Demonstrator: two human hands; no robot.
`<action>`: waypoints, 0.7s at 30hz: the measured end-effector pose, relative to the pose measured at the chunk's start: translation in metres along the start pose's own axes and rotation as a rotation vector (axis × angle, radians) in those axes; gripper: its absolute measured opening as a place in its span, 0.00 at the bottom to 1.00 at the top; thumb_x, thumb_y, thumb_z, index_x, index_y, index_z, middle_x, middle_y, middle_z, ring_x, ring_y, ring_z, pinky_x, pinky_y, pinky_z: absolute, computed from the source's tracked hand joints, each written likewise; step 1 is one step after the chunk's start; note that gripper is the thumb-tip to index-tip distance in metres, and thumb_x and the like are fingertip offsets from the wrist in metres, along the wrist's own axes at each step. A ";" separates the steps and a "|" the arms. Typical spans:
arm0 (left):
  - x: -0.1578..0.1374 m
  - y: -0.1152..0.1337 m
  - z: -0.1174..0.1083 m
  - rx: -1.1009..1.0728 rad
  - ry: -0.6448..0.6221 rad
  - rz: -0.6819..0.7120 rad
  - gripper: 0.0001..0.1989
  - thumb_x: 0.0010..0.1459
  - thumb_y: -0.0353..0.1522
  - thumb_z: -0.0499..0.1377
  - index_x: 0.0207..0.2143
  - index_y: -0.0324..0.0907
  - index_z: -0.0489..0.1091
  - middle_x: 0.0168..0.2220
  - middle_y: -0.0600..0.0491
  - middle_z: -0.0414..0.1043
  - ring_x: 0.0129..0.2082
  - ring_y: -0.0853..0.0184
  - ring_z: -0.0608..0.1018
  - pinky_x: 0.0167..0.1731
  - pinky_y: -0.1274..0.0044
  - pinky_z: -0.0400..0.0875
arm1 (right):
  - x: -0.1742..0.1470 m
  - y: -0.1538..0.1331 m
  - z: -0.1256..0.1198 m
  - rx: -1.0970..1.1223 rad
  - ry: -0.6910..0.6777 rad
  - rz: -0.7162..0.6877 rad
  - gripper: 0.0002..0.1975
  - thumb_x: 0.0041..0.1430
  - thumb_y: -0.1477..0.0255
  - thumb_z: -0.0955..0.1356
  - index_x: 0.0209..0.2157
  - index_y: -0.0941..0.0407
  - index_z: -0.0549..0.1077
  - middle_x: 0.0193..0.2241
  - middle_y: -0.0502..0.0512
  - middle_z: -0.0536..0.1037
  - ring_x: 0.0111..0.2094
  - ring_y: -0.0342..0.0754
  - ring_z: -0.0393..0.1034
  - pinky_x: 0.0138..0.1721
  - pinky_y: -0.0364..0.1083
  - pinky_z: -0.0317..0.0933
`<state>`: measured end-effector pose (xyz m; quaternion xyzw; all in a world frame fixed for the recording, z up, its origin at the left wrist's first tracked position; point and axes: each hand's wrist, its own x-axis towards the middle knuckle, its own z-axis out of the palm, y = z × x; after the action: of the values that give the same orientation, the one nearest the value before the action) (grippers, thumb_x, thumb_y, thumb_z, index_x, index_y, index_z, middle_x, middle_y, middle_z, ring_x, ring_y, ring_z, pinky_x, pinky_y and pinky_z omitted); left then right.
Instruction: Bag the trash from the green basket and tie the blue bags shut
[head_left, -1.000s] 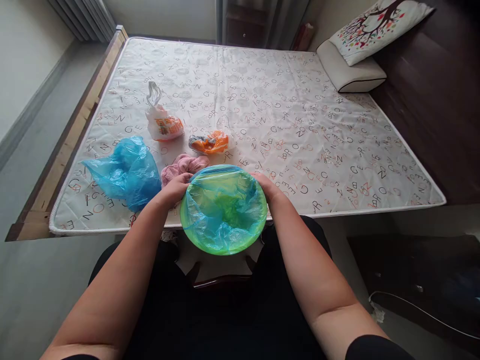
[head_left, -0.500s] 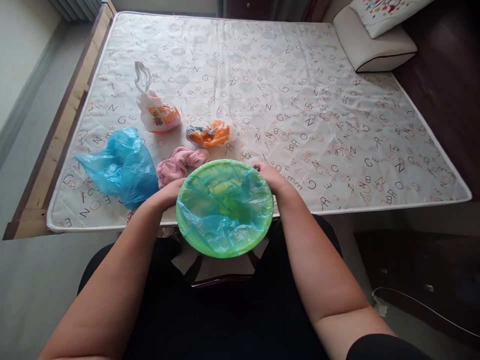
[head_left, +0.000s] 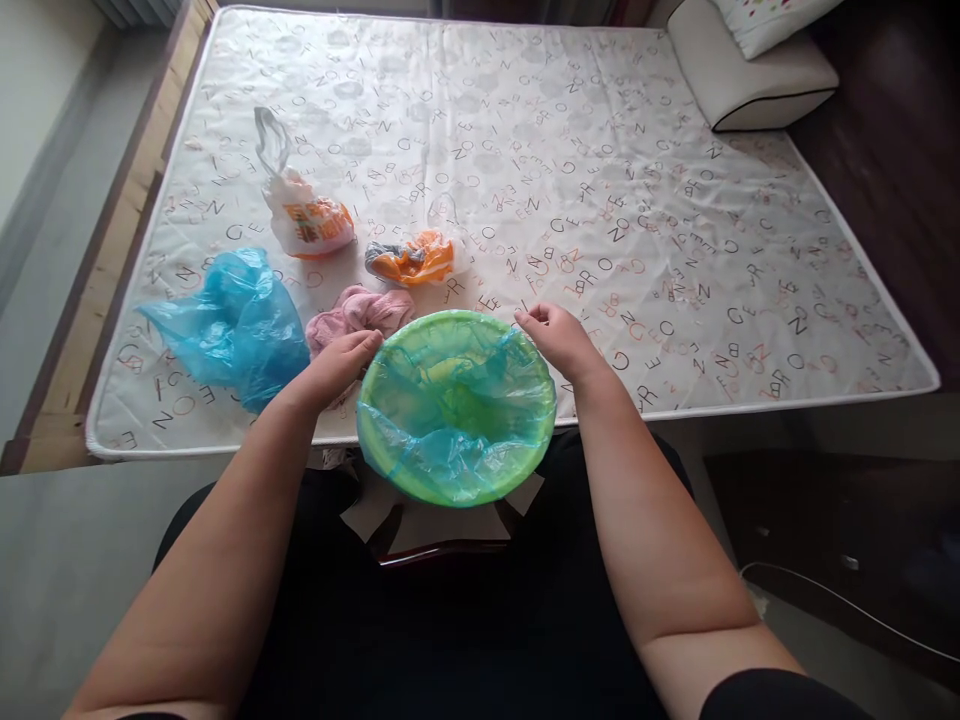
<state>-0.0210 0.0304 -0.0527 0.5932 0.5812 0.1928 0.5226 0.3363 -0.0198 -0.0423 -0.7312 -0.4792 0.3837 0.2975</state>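
Note:
A round green bin [head_left: 517, 482], lined with a thin translucent blue plastic bag [head_left: 469, 455], stands in front of me at the mattress edge. The bag's edge is folded over the rim. At the far left of the rim, my left hand [head_left: 341, 365] is closed, fingertips pinching the bag's edge. My right hand [head_left: 559, 338] pinches the bag at the far right of the rim, thumb and fingers together. Just behind my left hand lies a crumpled pink cloth [head_left: 360, 312]. Further left is another blue plastic bag [head_left: 247, 325], puffed up on the mattress.
On the letter-printed mattress [head_left: 637, 250] sit a white and orange plastic bag [head_left: 309, 222] with upright handles and a smaller orange bag [head_left: 416, 258]. A cushion [head_left: 757, 75] lies at the back right. Beneath the bin is a stool-like seat [head_left: 446, 525].
Both hands have risen from the bin's sides to its rim, their fingers now showing at the bag's edge. The bin appears slightly further right and higher in view.

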 end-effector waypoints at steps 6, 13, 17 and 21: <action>0.001 0.003 0.001 0.120 0.082 0.118 0.23 0.65 0.50 0.57 0.31 0.41 0.76 0.32 0.48 0.75 0.35 0.61 0.74 0.33 0.75 0.71 | -0.004 -0.001 -0.004 0.054 -0.215 -0.050 0.21 0.67 0.51 0.70 0.33 0.56 0.75 0.29 0.52 0.75 0.31 0.45 0.66 0.32 0.44 0.57; 0.000 0.003 0.001 0.111 0.101 0.186 0.23 0.65 0.51 0.57 0.29 0.42 0.72 0.29 0.51 0.67 0.32 0.63 0.70 0.31 0.75 0.67 | -0.007 -0.003 -0.003 0.101 -0.328 -0.115 0.19 0.66 0.54 0.71 0.30 0.55 0.72 0.27 0.49 0.70 0.29 0.43 0.61 0.30 0.43 0.54; 0.001 0.003 0.001 0.130 0.110 0.258 0.23 0.63 0.53 0.60 0.32 0.42 0.75 0.32 0.50 0.71 0.37 0.61 0.73 0.35 0.74 0.70 | -0.007 -0.005 -0.002 0.130 -0.276 -0.135 0.19 0.64 0.54 0.71 0.30 0.54 0.70 0.27 0.49 0.69 0.29 0.43 0.60 0.30 0.43 0.54; 0.008 -0.002 0.003 0.019 0.237 0.346 0.24 0.61 0.56 0.64 0.35 0.43 0.73 0.35 0.50 0.74 0.37 0.62 0.75 0.37 0.73 0.72 | -0.003 -0.003 -0.001 0.256 -0.208 -0.123 0.23 0.61 0.48 0.73 0.32 0.54 0.69 0.27 0.48 0.68 0.29 0.44 0.60 0.29 0.44 0.55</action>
<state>-0.0178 0.0357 -0.0583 0.6620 0.5300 0.3428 0.4041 0.3347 -0.0212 -0.0387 -0.6130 -0.4985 0.4961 0.3601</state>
